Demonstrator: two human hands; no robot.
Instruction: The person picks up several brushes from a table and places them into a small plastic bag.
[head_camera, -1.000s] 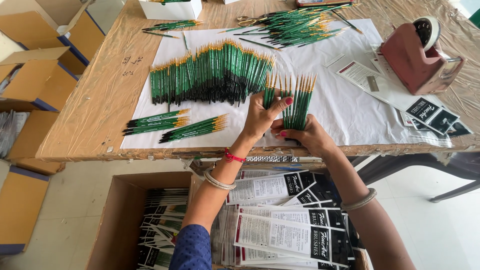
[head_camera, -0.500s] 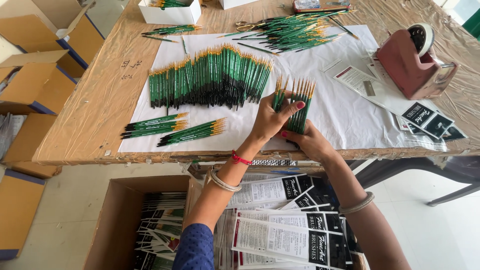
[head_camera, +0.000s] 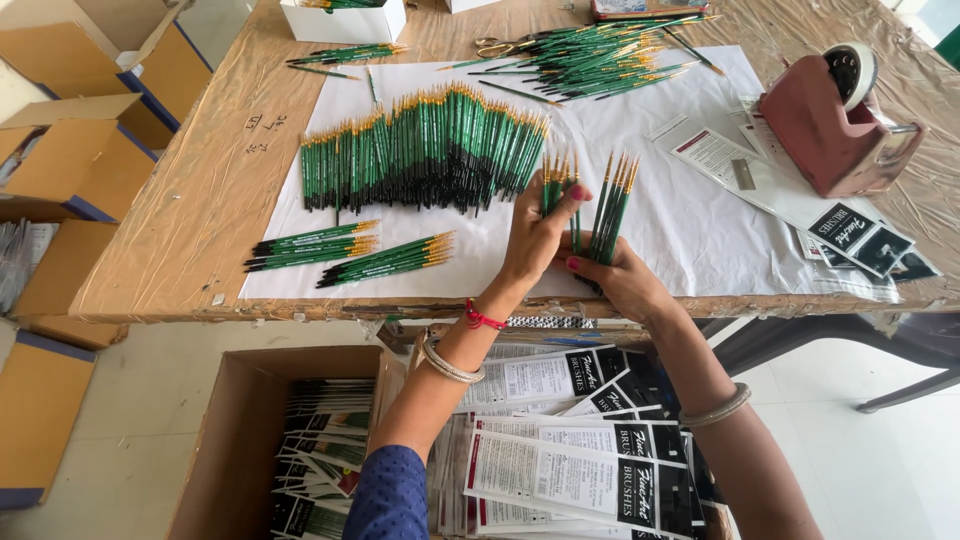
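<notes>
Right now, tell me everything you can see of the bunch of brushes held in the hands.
The small bunch of thin green-handled paint brushes has gold ferrules and fine tips pointing up and away, dark lower ends toward the person. It is fanned in two groups: a few pinched by the left hand, more gripped by the right hand. It is held just above the white paper sheet, at the table's near edge.

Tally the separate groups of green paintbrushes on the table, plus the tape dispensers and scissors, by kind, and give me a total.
Brush groups lying on the table: 5, including the big row and the loose heap
Brush bunches in hands: 2, left hand, right hand
Tape dispenser: 1
Scissors: 1
Total: 9
</notes>
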